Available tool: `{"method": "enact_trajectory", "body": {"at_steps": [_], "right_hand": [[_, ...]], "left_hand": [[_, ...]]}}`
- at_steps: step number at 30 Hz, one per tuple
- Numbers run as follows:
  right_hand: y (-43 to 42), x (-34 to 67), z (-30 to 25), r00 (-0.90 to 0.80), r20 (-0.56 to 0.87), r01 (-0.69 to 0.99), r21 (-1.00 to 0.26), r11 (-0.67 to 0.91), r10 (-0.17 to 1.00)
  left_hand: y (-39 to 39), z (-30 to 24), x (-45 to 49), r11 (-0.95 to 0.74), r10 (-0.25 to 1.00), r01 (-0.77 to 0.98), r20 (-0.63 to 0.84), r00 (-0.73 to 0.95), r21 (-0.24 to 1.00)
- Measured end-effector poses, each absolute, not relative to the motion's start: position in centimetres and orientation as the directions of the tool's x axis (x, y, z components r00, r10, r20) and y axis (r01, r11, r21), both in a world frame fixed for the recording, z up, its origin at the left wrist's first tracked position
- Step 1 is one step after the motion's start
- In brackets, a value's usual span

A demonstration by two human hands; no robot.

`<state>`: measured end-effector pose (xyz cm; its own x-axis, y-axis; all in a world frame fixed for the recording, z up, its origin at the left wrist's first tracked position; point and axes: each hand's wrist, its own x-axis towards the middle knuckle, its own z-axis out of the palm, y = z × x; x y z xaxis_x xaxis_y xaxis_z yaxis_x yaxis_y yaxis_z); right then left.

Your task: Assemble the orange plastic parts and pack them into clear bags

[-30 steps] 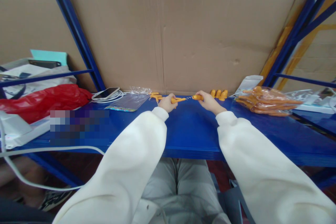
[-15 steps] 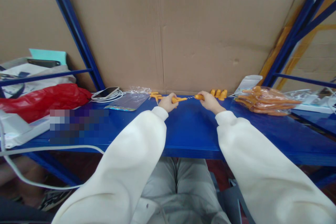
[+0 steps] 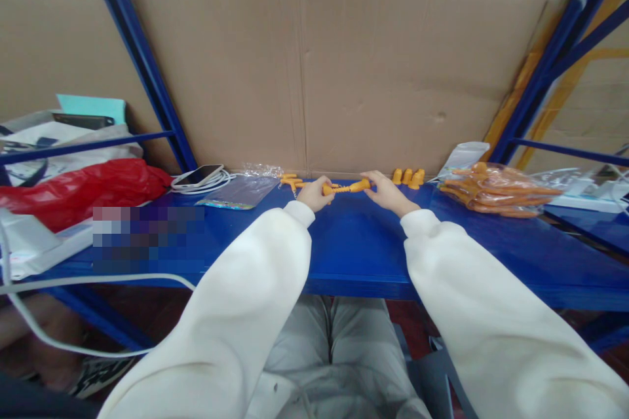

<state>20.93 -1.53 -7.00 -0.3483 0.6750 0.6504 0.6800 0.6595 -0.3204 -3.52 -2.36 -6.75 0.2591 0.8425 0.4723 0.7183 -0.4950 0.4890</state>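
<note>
My left hand (image 3: 315, 194) is closed around an orange plastic piece with a ribbed, screw-like shaft (image 3: 341, 188) that points to the right. An orange end piece (image 3: 362, 184) sits at the right end of the shaft, in line with it. Around that end piece, the thumb and fingers of my right hand (image 3: 386, 192) are spread; whether they touch it is hard to see. Just left of my left hand lie several slim orange plastic parts (image 3: 291, 180). To the right of my right hand, several orange cone-shaped caps (image 3: 407, 177) stand by the cardboard.
A cardboard sheet (image 3: 393, 78) backs the blue shelf (image 3: 363, 255). A clear bag of orange parts (image 3: 496, 190) lies at right. On the left are a flat plastic packet (image 3: 240, 192), a phone (image 3: 202, 175) on a coiled white cable, a red bag (image 3: 93, 186) and a power strip (image 3: 59, 242).
The orange end piece has moved left onto the ribbed shaft, and the thin metal spiral between them no longer shows. My right hand has moved slightly left and its fingers have spread.
</note>
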Motion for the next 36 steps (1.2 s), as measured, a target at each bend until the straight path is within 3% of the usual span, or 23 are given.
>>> {"method": "enact_trajectory", "body": {"at_steps": [7,14,26,31,36], "right_hand": [[-1.1,20.4,-8.0,-0.249,0.58,0.624,-0.516,0.587,0.775],[-2.1,19.8,-7.6,-0.345,0.424,0.787,-0.356,0.504,0.837],[-1.7,19.9,-8.2,-0.339,0.487,0.771,-0.347,0.535,0.805],[-1.2,20.0,-8.1,-0.269,0.626,0.625,-0.465,0.627,0.732],[-1.0,20.1,-8.2,-0.223,0.59,0.478,-0.628,0.615,0.776]], "left_hand": [[-2.4,-6.8,-3.6,-0.473,0.863,0.734,0.423,0.276,0.488],[-2.3,-6.8,-3.5,-0.486,0.865,0.743,0.379,0.33,0.461],[-1.7,-7.5,-3.8,-0.511,0.836,0.781,0.42,0.354,0.358],[-1.8,-7.1,-4.0,-0.504,0.815,0.769,0.512,0.272,0.393],[-2.1,-6.6,-4.1,-0.496,0.828,0.744,0.501,0.251,0.448]]}}
